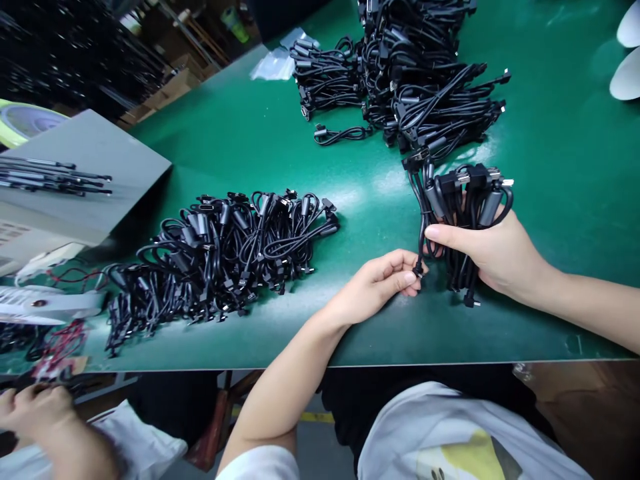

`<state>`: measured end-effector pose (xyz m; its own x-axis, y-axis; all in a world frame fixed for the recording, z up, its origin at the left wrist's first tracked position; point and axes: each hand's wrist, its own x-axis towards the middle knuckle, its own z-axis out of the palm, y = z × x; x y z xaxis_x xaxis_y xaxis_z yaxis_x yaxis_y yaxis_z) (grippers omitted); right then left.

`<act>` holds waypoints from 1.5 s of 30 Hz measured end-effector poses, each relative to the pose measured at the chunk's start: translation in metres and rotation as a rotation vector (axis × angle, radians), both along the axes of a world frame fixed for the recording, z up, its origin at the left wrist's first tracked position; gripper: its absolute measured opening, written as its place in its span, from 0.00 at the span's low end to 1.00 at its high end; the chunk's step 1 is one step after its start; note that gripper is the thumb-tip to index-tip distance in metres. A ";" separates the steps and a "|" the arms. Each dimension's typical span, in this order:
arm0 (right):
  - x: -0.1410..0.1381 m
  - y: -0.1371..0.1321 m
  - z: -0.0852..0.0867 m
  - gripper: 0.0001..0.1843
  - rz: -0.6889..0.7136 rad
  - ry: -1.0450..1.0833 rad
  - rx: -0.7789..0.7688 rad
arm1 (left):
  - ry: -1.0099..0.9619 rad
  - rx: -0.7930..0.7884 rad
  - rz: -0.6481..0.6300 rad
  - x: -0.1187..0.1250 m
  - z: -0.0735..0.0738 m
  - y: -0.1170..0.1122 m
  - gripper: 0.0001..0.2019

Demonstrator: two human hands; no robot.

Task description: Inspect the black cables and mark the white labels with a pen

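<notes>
My right hand [493,252] is closed round a bundle of short black cables [463,193], whose plugs stick up above my fingers while the loose ends hang below my palm. My left hand [377,283] pinches the small plug at the end of one cable [419,268] from that bundle, just left of my right thumb. Both hands rest over the green table [240,140] near its front edge.
A long heap of black cables [225,250] lies left of my hands. A bigger pile [415,73] sits at the far side. A grey machine [75,180] with black rods stands at the left. Another person's hand [35,410] works at bottom left.
</notes>
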<state>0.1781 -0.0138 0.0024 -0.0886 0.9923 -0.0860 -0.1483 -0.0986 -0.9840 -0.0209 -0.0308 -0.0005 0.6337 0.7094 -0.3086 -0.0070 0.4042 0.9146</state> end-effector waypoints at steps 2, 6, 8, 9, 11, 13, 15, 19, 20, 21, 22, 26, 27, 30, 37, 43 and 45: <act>0.000 -0.001 0.000 0.08 0.008 -0.003 -0.002 | -0.025 -0.019 -0.007 0.000 0.000 0.002 0.10; 0.000 -0.001 -0.001 0.08 0.001 0.041 -0.026 | -0.013 -0.012 -0.005 0.001 -0.002 0.003 0.12; 0.000 -0.001 0.000 0.09 0.010 0.107 -0.086 | 0.026 0.003 -0.004 0.003 -0.004 0.000 0.12; 0.001 0.000 0.002 0.11 0.033 0.152 -0.141 | 0.067 0.028 -0.007 0.004 -0.005 -0.002 0.12; 0.002 0.002 0.004 0.15 0.118 0.245 -0.291 | 0.190 0.146 -0.026 0.008 -0.006 -0.005 0.09; 0.004 0.006 0.006 0.16 0.170 0.289 -0.421 | 0.329 0.330 -0.064 0.013 -0.006 -0.008 0.06; 0.006 0.010 0.007 0.15 0.167 0.279 -0.463 | 0.421 0.485 -0.095 0.016 -0.005 -0.010 0.04; 0.006 0.014 0.012 0.18 0.341 0.219 -0.368 | 0.447 0.559 -0.125 0.017 0.000 -0.013 0.03; 0.005 0.013 0.015 0.19 0.426 0.145 -0.330 | 0.446 0.560 -0.141 0.016 0.001 -0.013 0.04; 0.004 0.012 0.018 0.20 0.503 0.039 -0.285 | 0.455 0.565 -0.156 0.016 0.001 -0.014 0.05; 0.003 0.012 0.023 0.20 0.568 -0.081 -0.241 | 0.472 0.572 -0.169 0.016 0.001 -0.014 0.06; -0.012 0.029 0.054 0.13 0.632 -0.418 -0.067 | 0.481 0.558 -0.069 0.017 -0.001 -0.012 0.11; -0.019 0.040 0.063 0.12 0.608 -0.473 -0.024 | 0.455 0.549 -0.018 0.016 -0.002 -0.011 0.15; -0.052 0.096 0.082 0.10 0.491 -0.732 0.139 | 0.411 0.573 0.041 0.015 -0.002 -0.009 0.23; -0.142 0.232 0.063 0.25 0.211 -1.243 0.460 | 0.441 0.705 -0.094 0.018 -0.013 -0.002 0.17; -0.159 0.276 0.020 0.43 0.175 -1.456 0.508 | 0.475 0.800 -0.164 0.021 -0.022 0.005 0.19; -0.160 0.288 0.017 0.45 0.165 -1.497 0.514 | 0.497 0.815 -0.202 0.022 -0.022 0.006 0.20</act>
<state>0.0177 0.2747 0.0192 -0.3401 0.9305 0.1361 0.9199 0.3592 -0.1570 0.0011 -0.0249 -0.0221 0.6971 0.7161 -0.0363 0.4549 -0.4025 0.7944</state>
